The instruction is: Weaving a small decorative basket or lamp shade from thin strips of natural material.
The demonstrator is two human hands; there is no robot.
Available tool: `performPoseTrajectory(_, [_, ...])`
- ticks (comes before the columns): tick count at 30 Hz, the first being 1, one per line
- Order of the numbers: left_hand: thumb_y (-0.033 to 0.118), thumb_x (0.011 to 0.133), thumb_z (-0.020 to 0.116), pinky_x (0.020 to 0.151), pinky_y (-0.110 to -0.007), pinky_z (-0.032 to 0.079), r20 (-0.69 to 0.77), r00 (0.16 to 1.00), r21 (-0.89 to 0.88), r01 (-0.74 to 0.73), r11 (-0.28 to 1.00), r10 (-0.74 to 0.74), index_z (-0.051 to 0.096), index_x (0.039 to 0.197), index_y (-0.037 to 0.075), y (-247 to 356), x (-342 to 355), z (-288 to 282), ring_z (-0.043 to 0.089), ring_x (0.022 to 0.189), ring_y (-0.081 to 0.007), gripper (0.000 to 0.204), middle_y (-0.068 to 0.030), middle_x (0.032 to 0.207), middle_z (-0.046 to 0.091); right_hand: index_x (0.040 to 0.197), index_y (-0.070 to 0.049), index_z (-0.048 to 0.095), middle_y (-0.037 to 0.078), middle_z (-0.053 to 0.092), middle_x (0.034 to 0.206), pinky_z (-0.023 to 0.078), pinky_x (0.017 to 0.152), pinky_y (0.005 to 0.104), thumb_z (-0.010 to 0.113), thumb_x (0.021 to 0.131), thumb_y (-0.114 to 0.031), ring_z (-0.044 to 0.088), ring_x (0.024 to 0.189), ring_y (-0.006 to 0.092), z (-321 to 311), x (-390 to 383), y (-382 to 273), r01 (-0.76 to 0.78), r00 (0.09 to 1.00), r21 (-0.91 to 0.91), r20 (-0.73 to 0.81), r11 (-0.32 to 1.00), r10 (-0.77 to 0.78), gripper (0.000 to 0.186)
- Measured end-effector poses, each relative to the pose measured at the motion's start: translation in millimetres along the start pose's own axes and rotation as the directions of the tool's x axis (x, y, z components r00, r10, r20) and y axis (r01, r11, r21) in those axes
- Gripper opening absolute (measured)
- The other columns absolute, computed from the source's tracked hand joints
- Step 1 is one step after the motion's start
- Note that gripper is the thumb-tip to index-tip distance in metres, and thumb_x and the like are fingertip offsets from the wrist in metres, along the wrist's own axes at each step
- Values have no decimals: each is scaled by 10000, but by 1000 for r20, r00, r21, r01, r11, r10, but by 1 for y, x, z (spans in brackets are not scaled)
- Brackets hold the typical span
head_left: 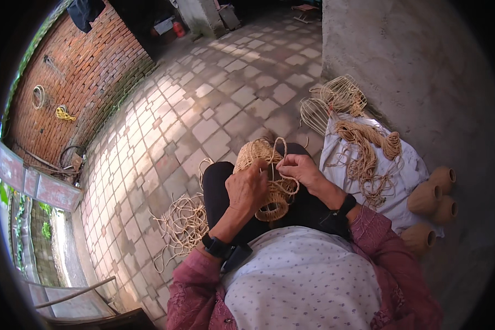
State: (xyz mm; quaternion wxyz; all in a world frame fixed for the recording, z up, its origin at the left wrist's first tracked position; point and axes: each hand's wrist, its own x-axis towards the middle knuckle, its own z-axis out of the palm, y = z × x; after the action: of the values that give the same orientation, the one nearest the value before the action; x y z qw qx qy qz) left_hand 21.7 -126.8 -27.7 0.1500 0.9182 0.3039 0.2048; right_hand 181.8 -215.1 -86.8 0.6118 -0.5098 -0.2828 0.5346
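A tan woven basket (253,154) with a round opening toward me rests on my lap, between my dark-trousered thighs. My left hand (248,188) is closed over its left side, fingers curled at the weave; what they pinch is mostly hidden behind the knuckles, though cord runs to them. On the right, my right hand (303,170) pinches a length of tan cord (283,144) between thumb and fingers. That cord stands up in a loop above the basket and curves down again near its rim.
Loose cord (182,223) lies heaped on the paving left of my leg. To my right, a white cloth (341,159) carries cord hanks (368,146). Several clay pots (425,198) stand by its edge, with wire-like frames (341,93) at its far end. A grey wall (418,66) rises beyond.
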Motion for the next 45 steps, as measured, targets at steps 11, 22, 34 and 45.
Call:
performPoseTrajectory(11, [79, 779, 550, 560, -372, 468, -133, 966, -299, 175, 938, -222, 579, 876, 95, -12, -5, 12, 604, 551, -270, 102, -100, 595, 587, 905, -36, 530, 60, 588, 704, 486, 642, 339, 666, 735, -65, 591, 638, 205, 20, 5, 1, 232, 880, -503, -257, 833, -400, 220])
performPoseTrajectory(22, [104, 801, 547, 579, -397, 483, -102, 957, -365, 216, 905, -270, 575, 847, 106, -24, -23, 12, 627, 588, -287, 54, -90, 615, 595, 1012, -54, 542, 124, 577, 991, 433, 818, 442, 676, 738, -192, 549, 973, 330, -108, -38, -3, -12, 832, -978, -125, 208, -541, 335])
performPoseTrajectory(34, [117, 822, 543, 581, -395, 482, -86, 966, -359, 199, 912, -245, 587, 862, 105, -32, -26, 11, 626, 598, -294, 61, -99, 634, 599, 719, -65, 593, 114, 524, 760, 406, 711, 453, 620, 832, -195, 529, 782, 320, -84, -45, 15, 314, 830, -928, 167, 199, -532, 174])
performPoseTrajectory(45, [117, 828, 528, 580, -393, 476, -77, 965, -369, 207, 906, -251, 588, 855, 105, -29, -25, 11, 626, 603, -299, 67, -121, 615, 579, 1155, -57, 541, 150, 575, 1090, 416, 873, 427, 597, 870, -390, 525, 1054, 327, -69, -30, 5, 154, 845, -972, 36, 179, -533, 442])
